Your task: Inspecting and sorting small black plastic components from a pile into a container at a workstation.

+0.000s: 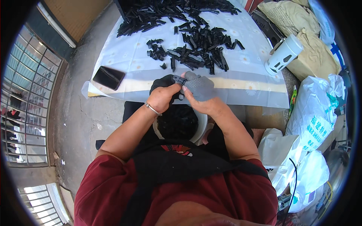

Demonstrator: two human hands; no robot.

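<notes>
Both hands meet at the table's near edge around a small black plastic part point(179, 80). My left hand point(163, 92), in a dark fingerless glove with a bracelet at the wrist, pinches the part. My right hand point(198, 88), in a grey dotted glove with the thumb bare, closes on the part from the other side. Its exact shape is partly covered by the fingers. Directly below the hands, a white bucket point(204, 126) holds a heap of dark pieces. Beyond them lies a loose pile of black plastic parts point(192, 56) on the table.
A patterned cloth under clear plastic covers the table point(124, 52). A black phone point(109, 78) lies at its left, and a white tumbler point(283, 55) stands at the right edge. More black parts point(151, 17) spread across the far side. White sacks point(313, 113) crowd the right; a barred window point(30, 98) is left.
</notes>
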